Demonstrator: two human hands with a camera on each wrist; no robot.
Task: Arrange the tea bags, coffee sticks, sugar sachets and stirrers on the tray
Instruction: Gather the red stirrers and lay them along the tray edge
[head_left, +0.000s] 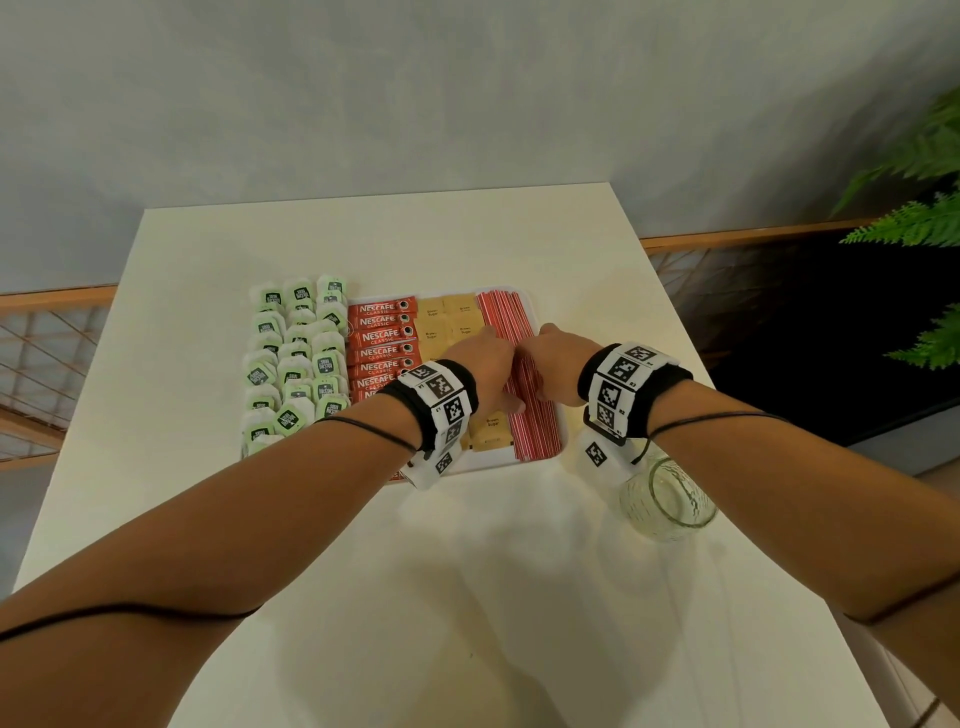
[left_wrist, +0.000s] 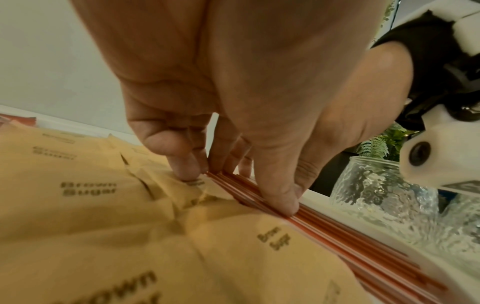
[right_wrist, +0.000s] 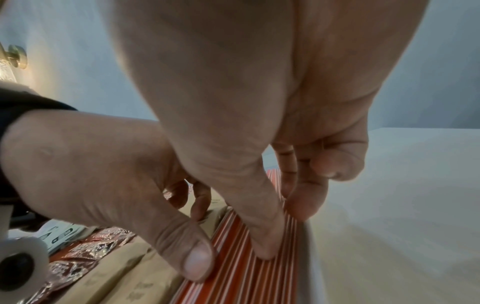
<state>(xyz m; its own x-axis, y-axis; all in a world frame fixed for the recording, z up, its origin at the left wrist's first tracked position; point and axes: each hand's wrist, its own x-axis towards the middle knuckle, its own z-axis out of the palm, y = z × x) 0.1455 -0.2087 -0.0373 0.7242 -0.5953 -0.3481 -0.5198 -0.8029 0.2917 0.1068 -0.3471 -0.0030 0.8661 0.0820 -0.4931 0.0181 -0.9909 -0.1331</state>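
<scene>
A white tray (head_left: 543, 332) holds rows: green-and-white tea bags (head_left: 296, 358) at the left, red coffee sticks (head_left: 382, 338), brown sugar sachets (head_left: 449, 317) and red-and-white striped stirrers (head_left: 506, 312) along the right rim. Both hands rest on the stirrers. My left hand (head_left: 488, 364) stands at their left side, its thumb (left_wrist: 283, 203) pressing down on the stirrers (left_wrist: 337, 232) and a fingertip on a sugar sachet (left_wrist: 103, 205). My right hand (head_left: 561, 364) presses its thumb (right_wrist: 265, 248) on the stirrers (right_wrist: 233, 277), fingers against their right edge.
A clear textured glass (head_left: 667, 499) stands on the white table (head_left: 467, 597) just right of the tray's near corner, below my right wrist. A green plant (head_left: 924, 223) hangs beyond the table's right edge. A wall is behind the table.
</scene>
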